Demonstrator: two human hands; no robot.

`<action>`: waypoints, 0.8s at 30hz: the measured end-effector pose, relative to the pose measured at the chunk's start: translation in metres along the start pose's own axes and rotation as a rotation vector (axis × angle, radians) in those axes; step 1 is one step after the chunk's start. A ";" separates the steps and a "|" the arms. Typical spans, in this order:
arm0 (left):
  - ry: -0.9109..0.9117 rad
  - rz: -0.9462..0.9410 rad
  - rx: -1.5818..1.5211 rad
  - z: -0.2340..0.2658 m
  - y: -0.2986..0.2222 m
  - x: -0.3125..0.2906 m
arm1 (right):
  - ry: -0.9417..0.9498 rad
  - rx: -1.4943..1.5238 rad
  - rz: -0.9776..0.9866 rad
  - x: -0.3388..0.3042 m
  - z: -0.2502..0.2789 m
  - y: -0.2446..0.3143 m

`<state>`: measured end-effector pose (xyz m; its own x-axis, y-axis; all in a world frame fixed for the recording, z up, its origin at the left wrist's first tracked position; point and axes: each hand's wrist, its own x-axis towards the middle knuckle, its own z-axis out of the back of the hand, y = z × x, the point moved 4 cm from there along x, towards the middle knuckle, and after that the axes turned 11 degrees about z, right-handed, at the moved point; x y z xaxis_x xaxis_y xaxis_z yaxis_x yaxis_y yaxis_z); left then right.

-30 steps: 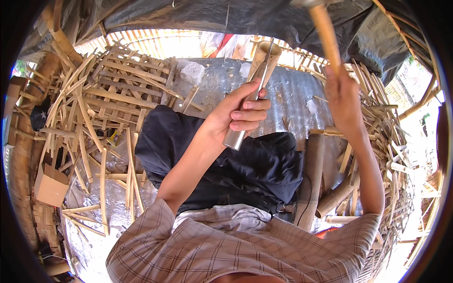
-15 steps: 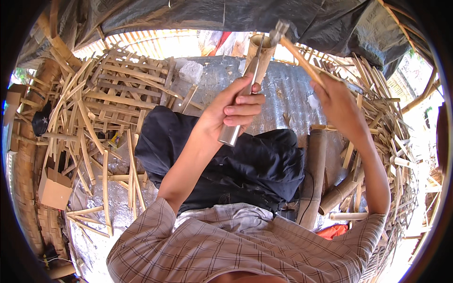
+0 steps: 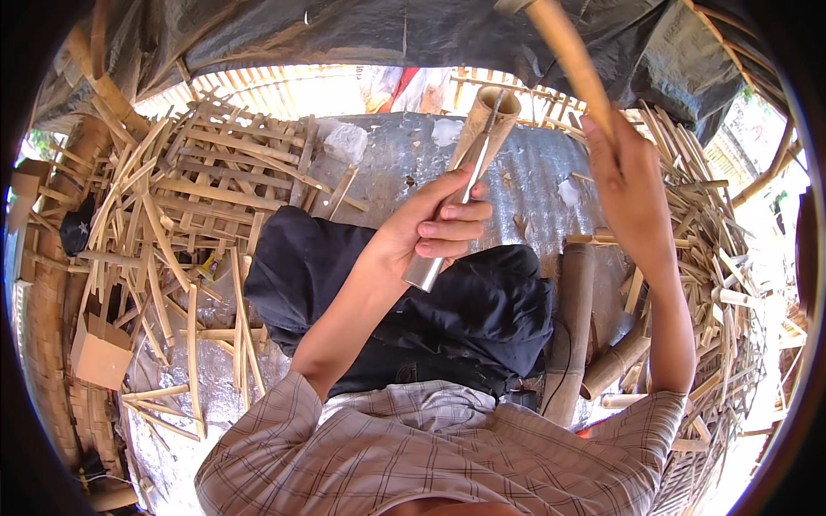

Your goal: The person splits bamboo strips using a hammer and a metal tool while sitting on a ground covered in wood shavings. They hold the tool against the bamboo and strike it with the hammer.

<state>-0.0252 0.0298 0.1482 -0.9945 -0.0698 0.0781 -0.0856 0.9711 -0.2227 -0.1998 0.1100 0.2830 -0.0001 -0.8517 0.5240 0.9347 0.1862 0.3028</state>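
The hammer has swung up. Half a second ago its head was right beside the mouth of the bamboo tube; now the head is at the top edge, near 1 o'clock, in front of the black sheet. The hammer looks blurry, and its head is partly cut off. The left hand, its metal tool and the bamboo tube sit a bit lower and more to the right than before.

The right hand is at 2 o'clock, with its fingers wrapped around the hammer's wooden handle. The left hand is near the middle, a little toward 1 o'clock. Its fingers are curled tight around the metal tool. The shiny round end pokes out below the hand, and the thin blade points up toward 1 o'clock.

The bamboo tube is at 1 o'clock, behind the blade, with its open mouth up. I cannot tell if the blade touches it, or if the left fingers hold the tube too.

Bent legs in black pants are under the left hand. The checked shirt is at 6 o'clock. A white lump is at 11 o'clock, and a pile of crossed bamboo strips is at 10. A cardboard box is near 8 o'clock. A thick bamboo pole is at 4 o'clock, and more bamboo sticks lie in a heap at 3.
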 end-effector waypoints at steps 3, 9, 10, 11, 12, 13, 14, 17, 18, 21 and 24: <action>-0.002 -0.018 -0.022 0.000 -0.005 -0.004 | -0.189 0.027 -0.101 -0.011 -0.004 -0.014; -0.036 -0.040 0.046 0.000 -0.008 0.001 | 0.023 -0.078 0.073 -0.017 -0.009 0.002; -0.020 -0.037 0.040 0.003 -0.007 0.000 | 0.024 -0.021 -0.027 -0.012 -0.002 0.007; -0.002 -0.023 0.027 0.003 -0.004 0.001 | -0.082 -0.025 0.056 -0.011 0.002 -0.002; -0.001 -0.023 0.025 0.002 -0.004 0.003 | -0.123 0.010 -0.001 -0.015 0.000 -0.008; 0.001 -0.024 0.023 0.002 -0.004 0.005 | -0.164 0.045 -0.058 -0.018 -0.001 -0.012; -0.009 -0.039 0.022 0.002 -0.005 0.002 | -0.199 0.095 -0.106 -0.020 -0.007 -0.016; -0.057 -0.060 -0.014 0.001 -0.009 -0.003 | 0.052 -0.118 0.139 -0.030 -0.027 -0.021; -0.053 -0.058 -0.021 0.002 -0.009 -0.004 | 0.098 -0.188 0.233 -0.032 -0.032 -0.020; -0.033 -0.052 0.009 0.002 -0.010 -0.004 | -0.025 -0.146 0.235 -0.023 -0.010 -0.010; -0.034 -0.041 0.064 0.005 -0.010 -0.003 | -0.124 0.103 -0.189 -0.018 -0.013 -0.018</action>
<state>-0.0216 0.0190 0.1452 -0.9915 -0.1174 0.0559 -0.1285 0.9509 -0.2816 -0.2120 0.1156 0.2576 -0.2213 -0.8108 0.5419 0.8728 0.0832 0.4810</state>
